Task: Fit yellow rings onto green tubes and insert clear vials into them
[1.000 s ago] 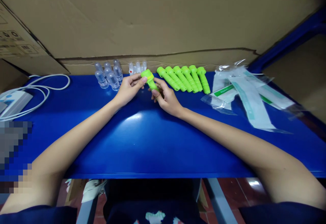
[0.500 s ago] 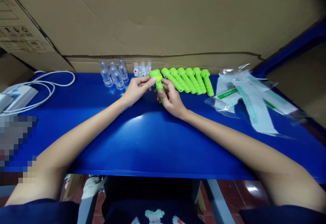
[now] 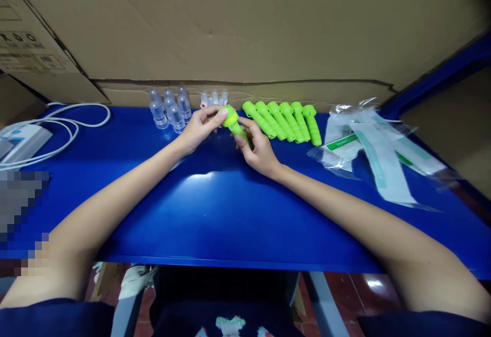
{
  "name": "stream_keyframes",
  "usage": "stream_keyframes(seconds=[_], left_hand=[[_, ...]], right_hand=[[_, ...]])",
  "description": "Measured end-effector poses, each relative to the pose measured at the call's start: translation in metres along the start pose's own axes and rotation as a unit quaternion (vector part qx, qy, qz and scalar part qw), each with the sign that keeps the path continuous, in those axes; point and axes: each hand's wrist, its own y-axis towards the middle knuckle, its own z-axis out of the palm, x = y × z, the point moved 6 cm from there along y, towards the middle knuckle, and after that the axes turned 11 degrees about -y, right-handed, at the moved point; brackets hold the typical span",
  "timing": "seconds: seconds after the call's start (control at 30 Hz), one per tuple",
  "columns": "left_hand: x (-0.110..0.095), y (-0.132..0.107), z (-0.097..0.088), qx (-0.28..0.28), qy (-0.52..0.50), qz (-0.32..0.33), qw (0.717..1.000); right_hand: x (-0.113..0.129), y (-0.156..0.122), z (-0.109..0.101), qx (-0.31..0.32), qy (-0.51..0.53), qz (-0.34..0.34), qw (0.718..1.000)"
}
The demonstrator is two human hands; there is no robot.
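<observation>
A bright green plastic flashlight, with a wide round head and a narrower handle, is held between my two hands above the blue table. Thumb and fingers of my left hand pinch its head, which has a yellow band. My right hand is closed round the handle and hides its lower end. Just behind and to the right, several similar green flashlights lie slanted in a row. Several small clear-topped vials with red dots stand behind my left hand, partly covered by it.
Several clear plastic bottles stand at the back left. Flat white and green packets lie in a heap on the right. A white device with a looped cable is at far left. A cardboard wall closes off the back.
The flashlight's head has tipped left, so it leans more than before. My left hand has shifted slightly left with it, while my right hand stays on the handle.
</observation>
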Motion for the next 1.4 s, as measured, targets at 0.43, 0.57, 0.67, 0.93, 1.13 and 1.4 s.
stream_keyframes(seconds=[0.43, 0.57, 0.67, 0.93, 1.13, 1.4], left_hand=[[-0.005, 0.001, -0.011, 0.07, 0.101, 0.066, 0.99], [-0.008, -0.001, -0.011, 0.06, 0.126, 0.076, 0.987], [-0.009, -0.001, -0.014, 0.038, 0.143, 0.083, 0.986], [-0.001, 0.001, -0.016, 0.028, 0.122, 0.07, 0.99], [0.003, 0.0, -0.014, 0.025, 0.092, 0.055, 0.994], [0.008, 0.001, -0.014, 0.03, 0.04, 0.031, 0.998]], right_hand=[[-0.009, 0.009, -0.017, -0.047, -0.153, -0.052, 0.986], [-0.006, 0.008, -0.016, -0.037, -0.161, -0.077, 0.983], [-0.004, 0.007, -0.015, -0.035, -0.166, -0.095, 0.981], [-0.002, 0.006, -0.015, -0.039, -0.197, -0.106, 0.974], [-0.002, 0.005, -0.017, -0.057, -0.218, -0.109, 0.968], [-0.003, 0.003, -0.016, -0.072, -0.228, -0.117, 0.964]])
